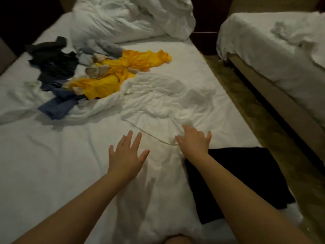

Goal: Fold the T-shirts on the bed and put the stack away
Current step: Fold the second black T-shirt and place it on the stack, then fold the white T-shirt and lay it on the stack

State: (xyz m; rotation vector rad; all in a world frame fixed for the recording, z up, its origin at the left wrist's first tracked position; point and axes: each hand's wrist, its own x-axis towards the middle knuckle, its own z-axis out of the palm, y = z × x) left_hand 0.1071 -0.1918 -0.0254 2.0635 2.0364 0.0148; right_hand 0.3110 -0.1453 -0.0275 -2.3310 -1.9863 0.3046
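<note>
Head view: far beyond the left hand and off to its left, a loose pile lies on the bed. It holds dark garments, a blue garment and a crumpled yellow garment, which is the nearest of them to the hand. Past the pile lies a rumpled white duvet. The left hand is flat, palm down, fingers straight and spread, holding nothing. Whether it touches the sheet cannot be told. Just right of it and stretching away ahead of both hands lies a wrinkled white T-shirt, its hem running between the two hands. The right hand is also spread and palm down, resting on the shirt near that hem, gripping nothing, with cloth bunched just past its fingertips. Right of the right forearm, a flat black garment lies at the edge of the bed. Further right, across a strip of floor, stands a second bed.
</note>
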